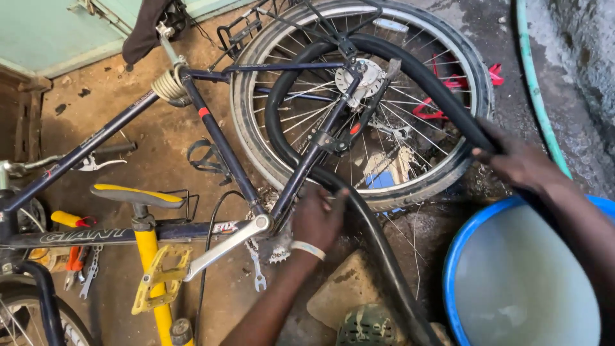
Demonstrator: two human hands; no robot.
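Here both hands grip the black inner tube (384,64): left hand (318,221) fingers curled round it at six o'clock of the wheel (256,138), right hand (516,160) fingers wrapped round it at three, holding it looped over the basin (458,256).

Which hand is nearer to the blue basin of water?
Right. The right hand grips the black inner tube just above the blue basin's rim; the left hand holds the tube farther off, by the crank.
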